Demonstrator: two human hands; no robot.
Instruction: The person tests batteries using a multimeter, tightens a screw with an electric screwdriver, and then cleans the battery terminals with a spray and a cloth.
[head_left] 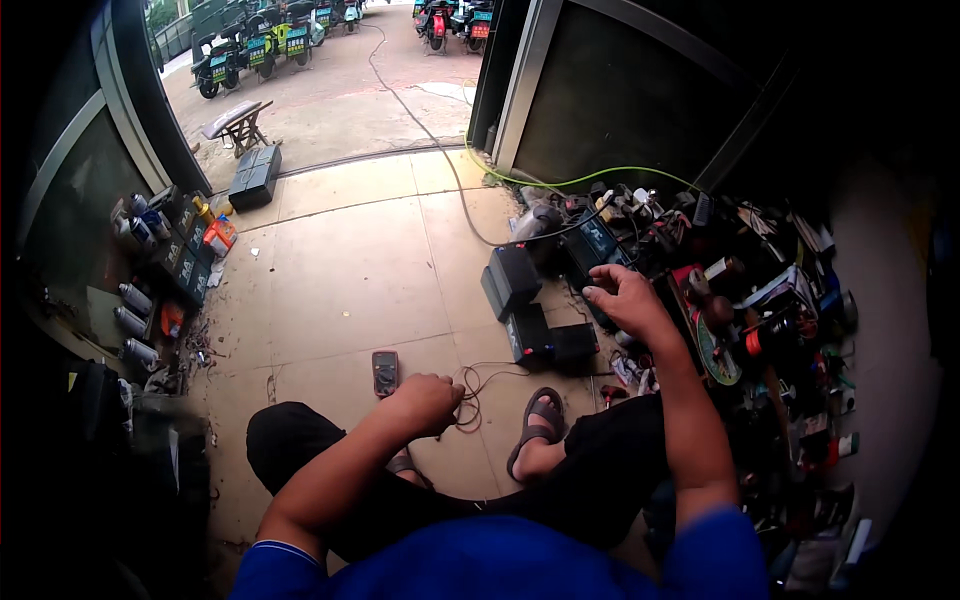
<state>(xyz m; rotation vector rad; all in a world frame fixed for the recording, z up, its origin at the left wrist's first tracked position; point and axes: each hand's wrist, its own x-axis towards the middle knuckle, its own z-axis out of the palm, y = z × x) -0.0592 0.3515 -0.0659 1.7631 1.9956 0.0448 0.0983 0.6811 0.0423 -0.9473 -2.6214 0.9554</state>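
My left hand [425, 405] is closed between my knees, just right of a red-edged multimeter [385, 373] lying on the tiles. Whatever its fingers may hold is hidden. Beside it, thin test leads [480, 385] loop on the floor and run right toward some black batteries. My right hand [630, 302] is raised over the clutter at the right, thumb and fingers curved but apart, with nothing visible between them. Below and left of it stand an upper black battery [512, 278], a lower one [529, 335] and a third black block [574, 345].
Tools and parts [720, 290] are heaped along the right wall. A green hose [600, 172] and a dark cable [450, 180] cross near the doorway. Spray cans [130, 320] and boxes line the left side. A dark box [255, 178] and a small stool [238, 125] stand by the threshold; scooters are parked outside.
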